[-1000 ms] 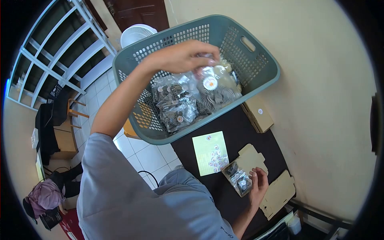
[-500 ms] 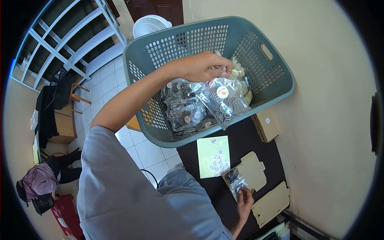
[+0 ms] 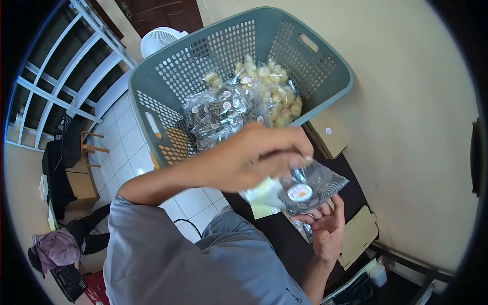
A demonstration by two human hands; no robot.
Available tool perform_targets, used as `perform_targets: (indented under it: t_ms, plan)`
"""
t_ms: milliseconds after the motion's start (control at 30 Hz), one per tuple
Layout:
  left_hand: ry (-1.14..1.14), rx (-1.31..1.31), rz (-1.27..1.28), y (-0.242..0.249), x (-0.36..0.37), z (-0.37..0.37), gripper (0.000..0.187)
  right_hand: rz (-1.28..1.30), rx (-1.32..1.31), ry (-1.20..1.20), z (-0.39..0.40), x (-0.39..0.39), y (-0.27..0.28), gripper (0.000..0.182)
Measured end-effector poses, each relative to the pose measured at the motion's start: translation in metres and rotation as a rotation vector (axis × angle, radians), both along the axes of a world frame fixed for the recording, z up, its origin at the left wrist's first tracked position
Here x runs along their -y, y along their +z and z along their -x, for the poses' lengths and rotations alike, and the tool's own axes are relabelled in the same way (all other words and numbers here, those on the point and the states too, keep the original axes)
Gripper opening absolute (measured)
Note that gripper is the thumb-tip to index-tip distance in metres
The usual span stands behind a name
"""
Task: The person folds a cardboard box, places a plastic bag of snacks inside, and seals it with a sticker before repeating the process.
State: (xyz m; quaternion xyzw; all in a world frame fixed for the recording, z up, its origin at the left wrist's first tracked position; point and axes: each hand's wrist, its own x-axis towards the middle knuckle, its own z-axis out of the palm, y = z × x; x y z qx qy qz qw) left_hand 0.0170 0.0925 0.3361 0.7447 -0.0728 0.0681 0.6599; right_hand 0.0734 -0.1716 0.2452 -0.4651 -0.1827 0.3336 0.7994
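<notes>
- Cream-coloured wall [image 3: 406,112] stands on the right side, and pale tiled floor [image 3: 119,133] with white metal shelves [image 3: 113,92] is on the left.
- Dark table [image 3: 272,239] lies below the hands.
- Large grey-green plastic basket with perforated walls [image 3: 264,25] contains clear bags of dark patterned pieces [image 3: 223,109] and, beside them, clear bags of pale yellow pieces [image 3: 279,101].
- Left hand [image 3: 254,157] has its thumb and fingers pinched together on the edge of one clear plastic bag with dark spiral-patterned pieces and a white oval label [image 3: 312,192].
- This bag is in the air above the table, outside the basket, between the two hands.
- Right hand [image 3: 328,229] is just under the bag, palm turned up, fingers apart and a little curved; whether they touch it, I cannot tell.
- Pale yellow-green sheet [image 3: 264,210] is partly covered by the bag.
- Flat light-brown cardboard piece [image 3: 358,238] lies beside the right hand.
</notes>
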Motion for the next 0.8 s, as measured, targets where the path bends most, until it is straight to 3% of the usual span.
perform_targets:
  t_ms: [33,67,100,167,200,267,300,367,433,500,567,633,700,733,767,800]
  plan:
    - [-0.027,-0.012,-0.018,0.000,0.006,0.004,0.009,-0.064,-0.079,0.020,0.002,-0.004,0.007,0.079]
    - [-0.039,0.071,-0.084,-0.005,0.012,0.006,0.010,-0.008,-0.122,-0.028,0.005,-0.008,0.017,0.065]
    - [-0.050,0.153,-0.150,-0.010,0.016,0.010,0.011,-0.007,-0.122,-0.020,0.004,-0.003,0.014,0.065]
    - [-0.109,0.044,-0.166,-0.012,0.019,0.019,0.016,0.180,0.088,-0.086,0.000,0.006,0.005,0.045]
    - [-0.112,-0.012,-0.074,-0.019,0.026,0.021,0.020,0.222,0.059,-0.117,0.003,0.002,0.015,0.031]
    - [-0.114,-0.172,0.065,-0.031,0.038,0.027,0.038,0.297,0.114,-0.117,0.000,0.017,0.010,0.032]
    - [-0.099,-0.174,0.069,-0.041,0.048,0.031,0.038,0.377,0.164,-0.135,-0.003,0.028,0.008,0.033]
    - [0.113,-0.157,0.185,-0.072,0.069,0.035,0.046,0.492,0.145,-0.252,-0.009,0.046,0.006,0.030]
    - [0.120,-0.165,0.278,-0.101,0.082,0.034,0.047,0.663,0.177,-0.404,-0.015,0.064,-0.003,0.026]
    - [0.289,-0.292,0.366,-0.138,0.101,0.029,0.042,0.726,0.124,-0.421,-0.024,0.087,-0.012,0.030]
    - [0.127,-0.415,0.297,-0.182,0.101,0.027,0.031,0.494,-0.046,-0.386,-0.027,0.093,-0.011,0.026]
    - [0.166,-0.435,0.101,-0.212,0.113,0.031,0.025,0.964,0.139,-0.408,-0.028,0.083,-0.015,0.024]
    - [-0.019,-0.540,0.049,-0.234,0.121,0.034,0.029,0.706,-0.066,-0.409,-0.030,0.084,-0.025,0.022]
    - [-0.194,-0.657,0.132,-0.236,0.122,0.033,0.032,0.730,-0.046,-0.448,-0.030,0.084,-0.032,0.021]
    - [-0.225,-0.656,0.125,-0.238,0.129,0.030,0.032,0.746,-0.026,-0.478,-0.028,0.083,-0.041,0.020]
    - [-0.340,-0.683,0.314,-0.239,0.132,0.030,0.035,0.768,0.016,-0.483,-0.025,0.082,-0.049,0.019]
